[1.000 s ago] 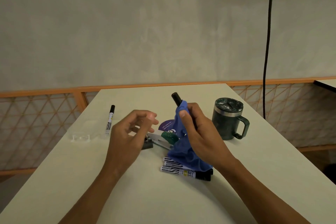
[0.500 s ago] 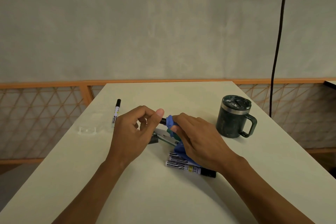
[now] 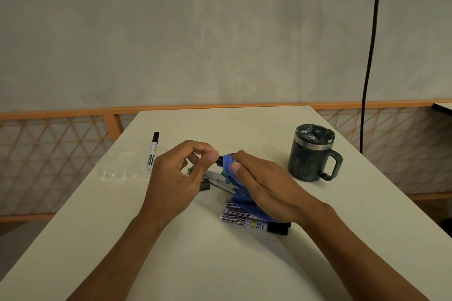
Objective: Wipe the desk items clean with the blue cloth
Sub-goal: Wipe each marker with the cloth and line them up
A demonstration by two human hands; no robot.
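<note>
Dim, flat light leaves only faint, soft shadows on the table [image 3: 220, 124] beneath the right hand [image 3: 264, 188] and beside the mug [image 3: 310, 154], with slightly soft detail and wide-angle bending at the edges.

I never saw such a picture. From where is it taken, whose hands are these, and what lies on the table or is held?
No machine here: a person wears a camera on the head, so this view looks forward and down at their two bare hands. The left hand pinches the black end of a marker. The right hand wraps the blue cloth around it. On the table lie a second marker at left, more markers near the right wrist, what looks like a stapler under the hands, and a dark lidded mug at right.
</note>
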